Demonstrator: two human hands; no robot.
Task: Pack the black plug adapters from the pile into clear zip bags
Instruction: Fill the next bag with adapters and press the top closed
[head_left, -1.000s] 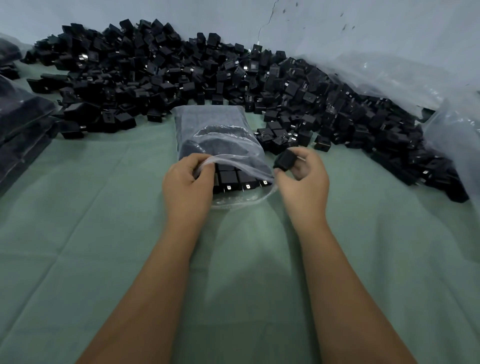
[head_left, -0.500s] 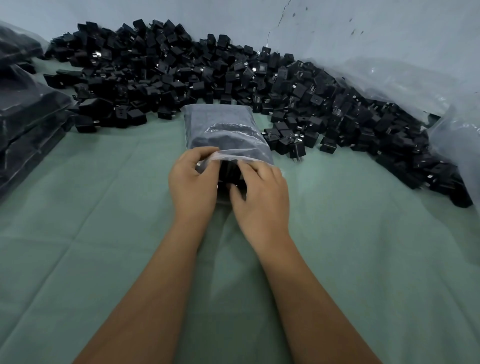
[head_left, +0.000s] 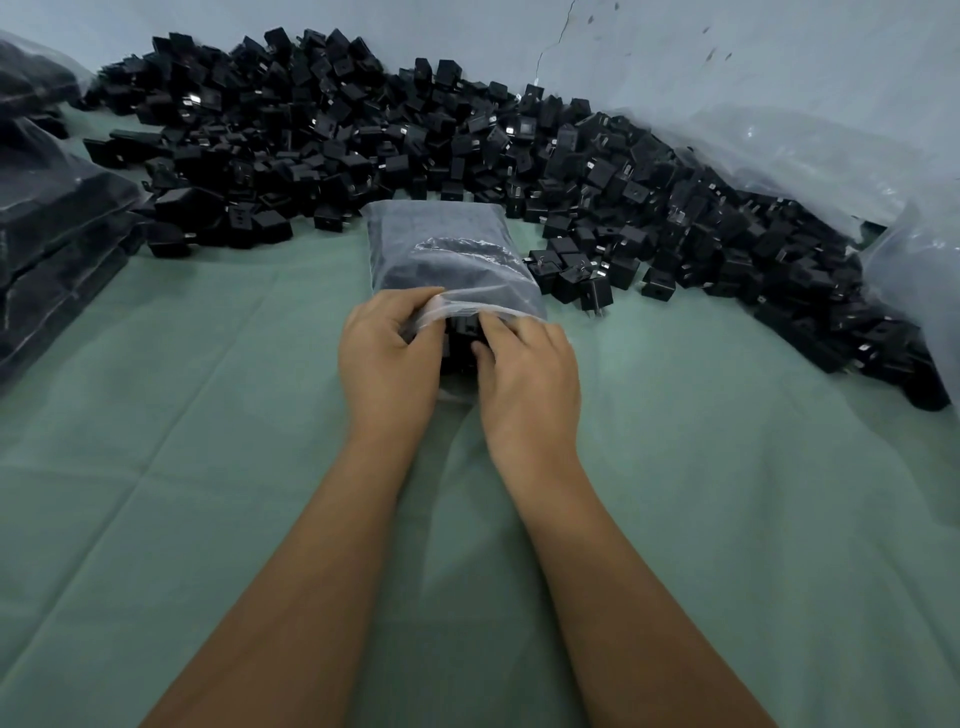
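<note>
No legible writing. Left hand pinched mouth film of crinkly clear zip bag; right hand fingers pressed boxy matte black adapter inside. Loose pile of black plug adapters at 12 o'clock on green cloth.

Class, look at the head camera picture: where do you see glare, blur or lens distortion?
Head view: pale glare streaks the clear zip bag and the crumpled plastic sheet at right; slight motion blur softens the right hand fingertips at the bag's mouth; wide-angle distortion curves the pile of black plug adapters and stretches the forearms.
</note>
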